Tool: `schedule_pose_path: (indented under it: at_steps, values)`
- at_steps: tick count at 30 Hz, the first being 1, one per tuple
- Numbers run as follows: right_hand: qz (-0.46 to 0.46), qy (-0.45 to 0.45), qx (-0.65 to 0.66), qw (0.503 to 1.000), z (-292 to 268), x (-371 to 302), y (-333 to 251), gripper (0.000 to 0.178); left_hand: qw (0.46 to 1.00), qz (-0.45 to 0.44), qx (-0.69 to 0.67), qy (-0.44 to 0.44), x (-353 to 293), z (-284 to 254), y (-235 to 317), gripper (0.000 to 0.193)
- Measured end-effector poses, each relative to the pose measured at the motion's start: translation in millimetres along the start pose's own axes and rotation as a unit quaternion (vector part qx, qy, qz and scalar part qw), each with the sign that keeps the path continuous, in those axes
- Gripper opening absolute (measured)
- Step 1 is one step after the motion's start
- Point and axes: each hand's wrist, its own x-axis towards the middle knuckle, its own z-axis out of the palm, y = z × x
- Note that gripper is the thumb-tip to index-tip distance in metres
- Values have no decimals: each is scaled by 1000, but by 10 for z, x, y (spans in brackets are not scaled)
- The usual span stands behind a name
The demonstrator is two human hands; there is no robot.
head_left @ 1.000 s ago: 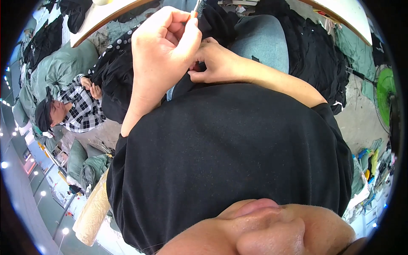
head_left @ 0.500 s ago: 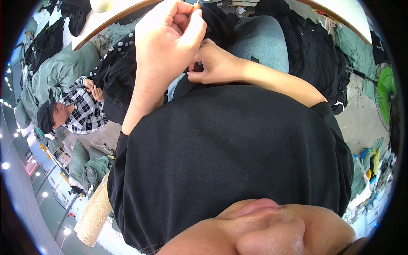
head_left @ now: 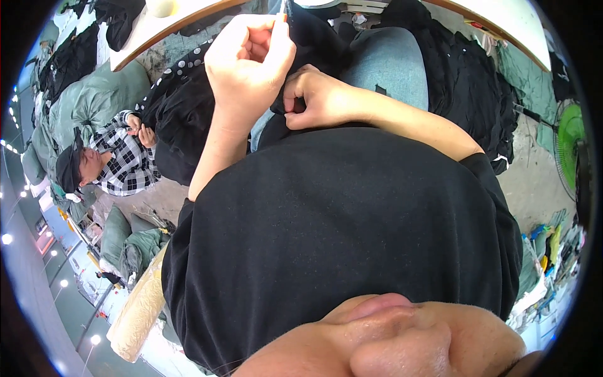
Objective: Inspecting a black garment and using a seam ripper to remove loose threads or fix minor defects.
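Note:
My left hand (head_left: 251, 61) is raised near the top of the view, its fingers curled in a pinch. Between thumb and forefinger is a small thin stick-like tool (head_left: 284, 12), pale with a bit of orange; its kind cannot be made out. Low over my lap, my right hand (head_left: 320, 97) is curled, thumb and fingers closed on black cloth (head_left: 308, 38). That cloth lies partly over my blue jeans (head_left: 389, 63), and part of it is hidden behind my hands.
White tables (head_left: 182, 14) with brown edges stand at far left and far right (head_left: 512, 22). Black garments (head_left: 468, 94) are heaped on the right, beside a green fan (head_left: 568, 135). At left, a person in a checked shirt (head_left: 129, 157) sits near green sacks (head_left: 103, 103).
My left hand has come slightly lower and left with the thin tool. My right hand has shifted a little right, and its knuckles now show more clearly beside my left wrist.

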Motion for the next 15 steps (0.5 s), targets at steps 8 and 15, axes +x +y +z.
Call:
schedule_pose_path:
  at_steps: [8, 15]
  values:
    - [-37, -29, -30, 998, -174, -85, -50, 17, 993, 89, -52, 54, -372, -16, -209, 19]
    - [-181, 267, -48, 945, -553, -256, -461, 30, 982, 140, -102, 80, -448, -7, -97, 28]
